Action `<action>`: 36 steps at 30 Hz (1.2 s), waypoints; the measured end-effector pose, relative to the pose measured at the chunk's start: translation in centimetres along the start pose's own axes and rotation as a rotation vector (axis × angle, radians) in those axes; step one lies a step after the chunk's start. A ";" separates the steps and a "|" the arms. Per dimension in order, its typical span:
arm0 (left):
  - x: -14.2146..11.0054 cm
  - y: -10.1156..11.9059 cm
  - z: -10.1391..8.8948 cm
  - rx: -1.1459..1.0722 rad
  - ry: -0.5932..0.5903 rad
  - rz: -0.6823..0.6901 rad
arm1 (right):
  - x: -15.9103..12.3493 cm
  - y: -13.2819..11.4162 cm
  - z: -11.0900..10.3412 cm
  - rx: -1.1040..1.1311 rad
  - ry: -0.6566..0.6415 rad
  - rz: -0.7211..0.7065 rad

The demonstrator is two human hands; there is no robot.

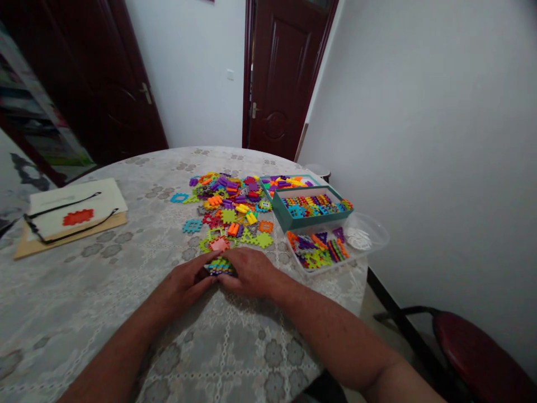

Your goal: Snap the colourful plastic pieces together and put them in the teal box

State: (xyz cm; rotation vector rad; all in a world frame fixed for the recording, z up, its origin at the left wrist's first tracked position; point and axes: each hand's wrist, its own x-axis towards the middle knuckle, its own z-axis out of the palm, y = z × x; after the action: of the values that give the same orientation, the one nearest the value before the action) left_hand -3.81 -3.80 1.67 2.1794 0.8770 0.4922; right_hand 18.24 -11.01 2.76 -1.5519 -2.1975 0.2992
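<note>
Between my two hands is a small stack of toothed plastic building pieces (221, 266), with green, blue, yellow and purple edges showing. My left hand (187, 280) grips its left side, thumb near and fingers at the far edge. On the right side, my right hand (250, 272) closes round the same stack, its fingers covering part of the top. A pink square piece (220, 244) lies just beyond the fingertips. Past it spreads a loose heap of building pieces (229, 216) in many colours, some square, some tube-shaped.
Right of the heap stand a teal box (286, 216) with sorted rows and a clear plastic tub (310, 271) of more pieces. Glasses (75, 238) and a red toothed piece (78, 217) rest on papers at the left. A dark red chair (474, 347) stands at lower right.
</note>
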 end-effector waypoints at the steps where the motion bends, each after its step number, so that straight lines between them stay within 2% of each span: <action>1: 0.0 0.2 0.0 -0.007 -0.008 -0.010 | 0.0 -0.1 -0.1 -0.009 -0.010 0.009; 4: -0.1 0.8 0.1 -0.033 -0.010 -0.015 | 0.0 -0.4 -0.8 -0.019 -0.020 0.049; 6: -0.2 0.8 0.1 -0.035 0.019 -0.003 | -0.1 -0.6 -2.1 -0.001 0.026 0.084; 10: -0.2 0.3 0.0 0.028 0.140 0.010 | -0.6 0.4 -7.5 0.063 0.258 0.224; 13: -0.1 -0.5 0.0 0.104 0.234 0.019 | -0.4 4.0 -12.9 0.005 0.484 0.345; 15: 0.0 -0.9 0.1 0.133 0.254 0.036 | 0.1 8.0 -16.4 -0.101 0.604 0.438; 16: 0.1 -1.1 0.2 0.142 0.251 0.045 | 0.5 10.2 -17.9 -0.135 0.624 0.500; 17: 0.1 -1.2 0.2 0.148 0.247 0.055 | 0.9 12.5 -19.3 -0.144 0.595 0.579; 19: 0.2 -1.1 0.2 0.159 0.230 0.067 | 1.6 16.7 -21.2 -0.068 0.446 0.780; 21: 0.2 -0.9 0.2 0.173 0.218 0.062 | 2.1 20.0 -22.3 -0.013 0.352 0.884; 23: 0.2 -0.8 0.2 0.184 0.219 0.049 | 2.3 22.4 -22.7 0.012 0.288 0.956; 29: 0.3 -1.4 0.1 0.213 0.207 0.032 | 1.8 26.1 -22.8 -0.066 0.178 1.131; 36: 0.4 -1.6 0.0 0.225 0.202 0.038 | 1.6 27.8 -23.1 -0.271 0.128 1.169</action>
State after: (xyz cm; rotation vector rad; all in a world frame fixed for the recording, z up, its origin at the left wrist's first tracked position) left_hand -4.25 -2.71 0.46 2.3832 1.0441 0.6697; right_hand 51.87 -1.44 12.10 -2.7594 -1.0254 0.2156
